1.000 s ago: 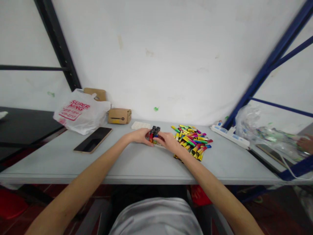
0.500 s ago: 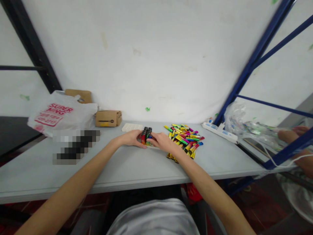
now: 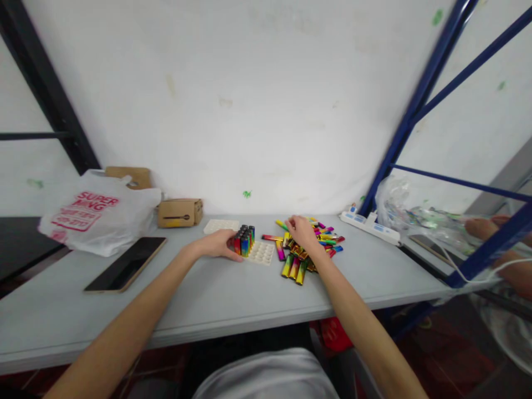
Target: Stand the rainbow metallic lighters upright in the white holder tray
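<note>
In the head view, a tight group of upright shiny coloured tubes with black tops (image 3: 245,241) stands in one end of a cream tray with round hollows (image 3: 261,253). My left hand (image 3: 219,244) curves round the group's left side, thumb in front, fingers partly hidden behind it. My right hand (image 3: 302,231) is over a loose pile of similar metallic tubes (image 3: 294,268), red, gold, green and purple. Its fingers are bent together; whatever lies between them is too small to make out.
A second cream tray (image 3: 221,225) lies behind my left hand. To the left are a phone (image 3: 127,265), a white plastic bag (image 3: 100,210) and a small cardboard box (image 3: 180,213). A power strip (image 3: 371,227) and blue rack post (image 3: 415,116) stand right, near another person's arm (image 3: 511,266).
My right hand has left the standing tubes and moved right to the pile, uncovering the tray's hollows. My left hand stays at the group. The camera view has shifted slightly.
</note>
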Tool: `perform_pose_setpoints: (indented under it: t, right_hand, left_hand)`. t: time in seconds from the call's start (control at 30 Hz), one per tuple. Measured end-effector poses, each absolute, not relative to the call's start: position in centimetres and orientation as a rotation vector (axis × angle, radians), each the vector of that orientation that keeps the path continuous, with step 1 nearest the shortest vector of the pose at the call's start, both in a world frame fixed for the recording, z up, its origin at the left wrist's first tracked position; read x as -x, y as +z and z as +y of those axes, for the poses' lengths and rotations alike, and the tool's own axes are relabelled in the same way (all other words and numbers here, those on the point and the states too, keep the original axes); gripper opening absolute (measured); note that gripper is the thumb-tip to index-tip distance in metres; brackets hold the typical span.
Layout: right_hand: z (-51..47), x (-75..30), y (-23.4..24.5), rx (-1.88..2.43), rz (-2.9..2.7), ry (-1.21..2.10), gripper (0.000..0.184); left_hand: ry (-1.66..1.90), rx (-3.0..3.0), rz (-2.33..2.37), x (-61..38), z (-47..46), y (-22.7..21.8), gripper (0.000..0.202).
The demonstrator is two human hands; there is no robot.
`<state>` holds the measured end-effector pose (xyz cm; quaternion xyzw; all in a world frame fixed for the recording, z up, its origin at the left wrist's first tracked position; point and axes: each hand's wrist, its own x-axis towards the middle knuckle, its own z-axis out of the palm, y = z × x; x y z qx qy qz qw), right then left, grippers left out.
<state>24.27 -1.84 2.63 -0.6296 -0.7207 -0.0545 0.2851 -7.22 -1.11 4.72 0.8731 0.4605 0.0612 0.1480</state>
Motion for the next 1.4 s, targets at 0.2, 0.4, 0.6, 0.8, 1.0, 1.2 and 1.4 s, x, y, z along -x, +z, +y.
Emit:
perform_pose_setpoints:
  t: [0.2,0.4,0.6,0.8,1.0,1.2,1.4]
  right_hand:
    - [-0.2,-29.0,1.8,1.970,-2.011,-0.069,0.028]
    - [-0.4,-29.3,2.1,1.990,-2.006,-0.036,0.033]
    - [-0.4,-28.6,1.9,2.052,-1.922,-0.087,0.039]
    - [0.9,-27.7,1.5,2.180,-1.902,-0.061,0.039]
    - [1.3,-27.5,1.7,2.190,-1.920,0.042,0.041]
    - [0.7,-27.5,2.1,2.108,-1.888,-0.049,0.039]
    - [-0.7,-26.5,3.1,1.611,-1.799,0.052,0.023]
  left_hand:
    - [0.186,-2.456,1.287,7.3,-1.5,5.1,0.073]
    - [0.182,-2.456,1.285,7.4,-1.2,4.7,0.075]
    - [0.263,-2.441,1.222,7.3,-0.9,3.9,0.079]
    - [0.357,-2.413,1.191,6.9,-1.1,3.5,0.082]
    - [0.321,-2.409,1.225,7.1,-0.8,3.5,0.073]
    - [0.343,-2.367,1.197,7.3,-0.7,3.7,0.070]
    - [0.320,-2.360,1.215,7.3,-0.6,3.5,0.071]
